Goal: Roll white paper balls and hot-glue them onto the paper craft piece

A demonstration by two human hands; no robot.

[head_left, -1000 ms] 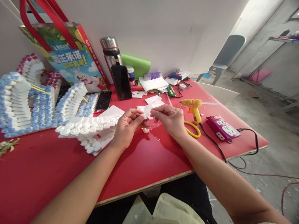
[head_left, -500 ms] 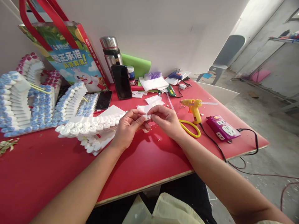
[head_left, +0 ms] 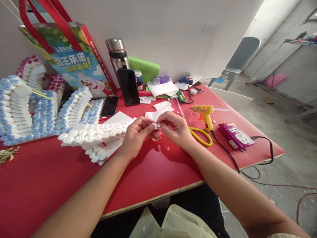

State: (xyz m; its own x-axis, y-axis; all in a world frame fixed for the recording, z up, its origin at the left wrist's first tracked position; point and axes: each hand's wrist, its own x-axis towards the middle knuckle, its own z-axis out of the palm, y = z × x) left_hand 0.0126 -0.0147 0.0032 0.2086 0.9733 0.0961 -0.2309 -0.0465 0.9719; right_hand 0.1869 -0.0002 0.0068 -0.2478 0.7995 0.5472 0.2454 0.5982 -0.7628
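A small white paper-like piece (head_left: 156, 126), perhaps rolled, though fingers partly hide it, sits pinched between the thumb and fingertips of the bare left hand (head_left: 137, 134) and bare right hand (head_left: 176, 130). Both hands curl inward, nearly tip to tip, forearms angled forward. Below the grip spreads a smooth red tabletop (head_left: 153, 172); left of it lie white rosette-like rolls (head_left: 98, 137), right of it a yellow plastic glue gun (head_left: 206, 115). Well beyond, to the right, stands a grey plastic chair (head_left: 241, 56).

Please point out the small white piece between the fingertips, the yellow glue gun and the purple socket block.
Small white piece (head_left: 156, 126): head view, on its visible part.
Yellow glue gun (head_left: 207, 117): head view, on its upper handle.
Purple socket block (head_left: 236, 135): head view, on its upper face.
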